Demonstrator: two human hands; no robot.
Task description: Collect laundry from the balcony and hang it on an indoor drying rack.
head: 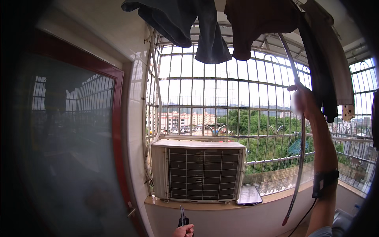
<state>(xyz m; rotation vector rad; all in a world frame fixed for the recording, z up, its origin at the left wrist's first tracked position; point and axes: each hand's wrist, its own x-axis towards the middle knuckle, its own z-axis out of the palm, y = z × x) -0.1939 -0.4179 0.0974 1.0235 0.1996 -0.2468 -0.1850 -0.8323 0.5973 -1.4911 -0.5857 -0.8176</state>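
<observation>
My right hand (306, 102) is raised at the right and is closed around a long metal pole (301, 148). The pole runs from the hanging clothes (263, 20) down to a red tip low at the right. A whitish blur covers part of the grip. A black band with a cable is strapped round the right forearm. Low in the middle, my left hand (184, 230) holds a dark-handled tool (183, 217) with two slim metal prongs pointing up; its exact kind cannot be told.
An air conditioner's outdoor unit (204, 174) stands on a ledge, with a flat silvery panel (249, 195) beside it. Metal window bars (209, 78) span the balcony. A red-framed glass door (120, 118) is at the left. Dark trousers (213, 44) hang overhead.
</observation>
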